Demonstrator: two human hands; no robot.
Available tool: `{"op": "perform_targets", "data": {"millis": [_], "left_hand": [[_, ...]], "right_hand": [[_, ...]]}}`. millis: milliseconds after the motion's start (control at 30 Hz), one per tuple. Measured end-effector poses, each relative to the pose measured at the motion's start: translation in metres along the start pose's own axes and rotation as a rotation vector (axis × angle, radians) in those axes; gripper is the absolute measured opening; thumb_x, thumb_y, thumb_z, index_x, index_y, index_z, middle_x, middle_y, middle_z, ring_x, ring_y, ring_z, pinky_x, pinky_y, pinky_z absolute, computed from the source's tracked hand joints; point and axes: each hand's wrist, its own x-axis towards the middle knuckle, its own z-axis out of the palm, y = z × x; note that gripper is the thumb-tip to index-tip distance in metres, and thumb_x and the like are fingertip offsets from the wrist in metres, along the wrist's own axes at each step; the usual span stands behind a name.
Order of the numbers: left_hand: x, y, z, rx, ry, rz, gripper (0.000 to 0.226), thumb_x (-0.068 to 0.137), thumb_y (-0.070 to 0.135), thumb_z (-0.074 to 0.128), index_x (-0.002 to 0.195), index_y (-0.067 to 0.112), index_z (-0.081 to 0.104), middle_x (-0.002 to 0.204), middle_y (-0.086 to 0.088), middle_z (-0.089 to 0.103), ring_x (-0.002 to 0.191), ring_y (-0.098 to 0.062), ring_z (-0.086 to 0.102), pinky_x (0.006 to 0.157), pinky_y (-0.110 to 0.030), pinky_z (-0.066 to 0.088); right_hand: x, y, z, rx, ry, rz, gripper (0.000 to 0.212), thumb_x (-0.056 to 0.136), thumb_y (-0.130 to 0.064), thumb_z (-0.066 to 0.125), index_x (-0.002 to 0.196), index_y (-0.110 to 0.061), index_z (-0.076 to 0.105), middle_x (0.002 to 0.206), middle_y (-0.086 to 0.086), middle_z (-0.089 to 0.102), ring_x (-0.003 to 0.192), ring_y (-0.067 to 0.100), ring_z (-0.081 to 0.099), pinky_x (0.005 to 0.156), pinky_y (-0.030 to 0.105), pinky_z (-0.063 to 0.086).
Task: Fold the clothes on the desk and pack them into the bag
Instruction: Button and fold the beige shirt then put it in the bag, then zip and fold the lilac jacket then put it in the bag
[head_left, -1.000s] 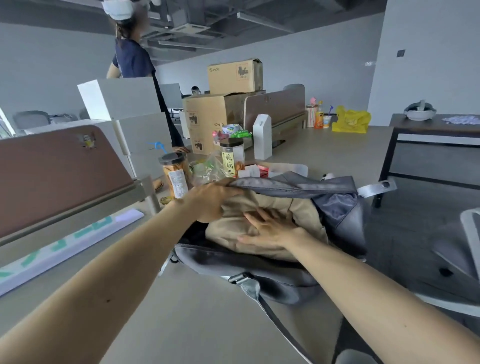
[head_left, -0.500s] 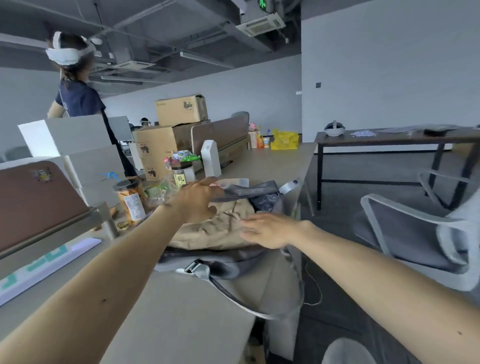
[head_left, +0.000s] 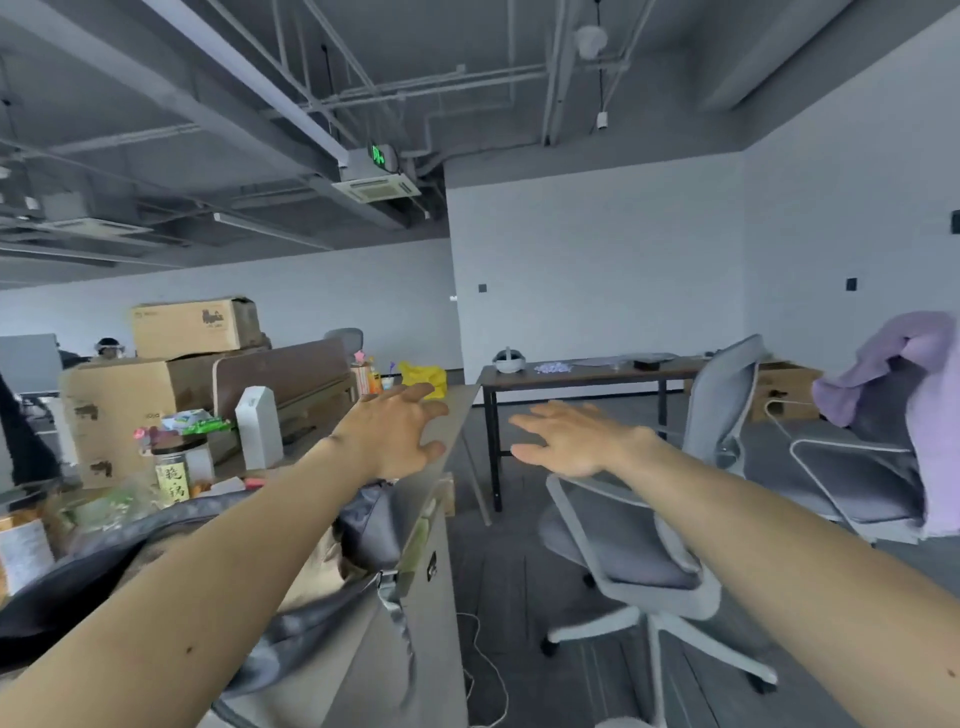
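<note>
Fingers (head_left: 426, 410) of the left hand (head_left: 395, 431) were spread and slightly crooked, holding nothing. The right hand (head_left: 571, 441) was flat, empty too, and both were raised in the air. The soft grey fabric bag (head_left: 306, 629) lay on the pale grey desk (head_left: 358, 686) under the left forearm, with a tan folded garment (head_left: 324, 564) in its mouth. That cloth looked light and limp, best taken by its folded edges. Half a second earlier both hands had been at the bag; they had since lifted clear.
</note>
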Motion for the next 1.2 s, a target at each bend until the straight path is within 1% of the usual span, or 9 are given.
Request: {"op": "perform_targets", "data": {"millis": [233,367,467,667,767,833,933,1033,1200], "left_hand": [[0.085,0.042,-0.022,0.037,0.040,0.101,0.057,0.097,0.057,0.043,0.150,0.037,0.036,0.162,0.006,0.024,0.146,-0.023,0.030,0.113,-0.048,0.035],[0.153,0.067,-0.028,0.029,0.064,0.165,0.056,0.099,0.055,0.039,0.153,0.041,0.029,0.164,0.004,0.022,0.147,-0.022,0.027,0.115,-0.046,0.032],[0.216,0.085,-0.020,0.030,0.100,0.213,0.056,0.099,0.055,0.038,0.152,0.040,0.030,0.162,0.004,0.024,0.146,-0.021,0.028,0.115,-0.044,0.031],[0.360,0.131,-0.003,0.006,0.125,0.302,0.060,0.099,0.057,0.031,0.155,0.035,0.024,0.163,0.004,0.022,0.148,-0.021,0.025,0.117,-0.044,0.027],[0.424,0.164,-0.017,-0.033,0.078,0.337,0.060,0.100,0.058,0.029,0.154,0.032,0.026,0.160,0.004,0.027,0.145,-0.022,0.029,0.114,-0.047,0.031],[0.461,0.187,-0.042,-0.040,0.061,0.392,0.059,0.100,0.057,0.029,0.153,0.031,0.027,0.159,0.002,0.028,0.143,-0.024,0.032,0.112,-0.048,0.035],[0.524,0.224,-0.110,-0.058,0.068,0.482,0.059,0.100,0.057,0.029,0.153,0.031,0.026,0.161,0.001,0.026,0.144,-0.024,0.031,0.111,-0.048,0.036],[0.588,0.268,-0.193,-0.096,0.093,0.558,0.058,0.102,0.054,0.029,0.155,0.031,0.026,0.161,0.001,0.026,0.142,-0.024,0.032,0.109,-0.048,0.038],[0.653,0.351,-0.307,-0.213,0.152,0.674,0.054,0.103,0.050,0.032,0.154,0.033,0.027,0.160,0.001,0.028,0.141,-0.024,0.034,0.106,-0.045,0.040]], "right_hand": [[0.004,0.089,-0.017,-0.006,0.078,0.156,0.063,0.100,-0.060,0.025,0.157,-0.034,0.016,0.165,0.000,0.014,0.152,0.020,0.008,0.121,0.051,0.012],[0.019,0.151,-0.033,-0.031,0.165,0.207,0.061,0.102,-0.056,0.028,0.157,-0.031,0.017,0.163,0.001,0.019,0.150,0.022,0.014,0.119,0.049,0.016],[0.044,0.209,-0.031,-0.054,0.194,0.274,0.062,0.101,-0.056,0.027,0.157,-0.032,0.015,0.164,0.001,0.017,0.151,0.021,0.012,0.120,0.049,0.014],[0.088,0.330,-0.023,-0.042,0.189,0.426,0.062,0.101,-0.057,0.026,0.157,-0.033,0.011,0.164,0.000,0.013,0.152,0.021,0.006,0.121,0.046,0.011],[0.092,0.389,-0.039,-0.004,0.136,0.507,0.062,0.101,-0.057,0.027,0.156,-0.034,0.011,0.165,0.000,0.013,0.152,0.021,0.006,0.121,0.049,0.013],[0.087,0.427,-0.065,0.003,0.114,0.541,0.063,0.100,-0.057,0.028,0.156,-0.034,0.011,0.165,0.000,0.013,0.152,0.022,0.008,0.120,0.050,0.014],[0.076,0.485,-0.127,0.009,0.112,0.572,0.062,0.100,-0.056,0.030,0.156,-0.035,0.013,0.164,-0.002,0.015,0.151,0.022,0.013,0.118,0.051,0.018],[0.059,0.542,-0.202,0.020,0.115,0.615,0.060,0.099,-0.054,0.030,0.154,-0.036,0.015,0.161,0.000,0.022,0.148,0.023,0.019,0.116,0.052,0.021],[0.012,0.615,-0.310,-0.001,0.132,0.688,0.052,0.101,-0.043,0.038,0.150,-0.032,0.025,0.153,0.006,0.037,0.142,0.026,0.033,0.114,0.047,0.027]]}}
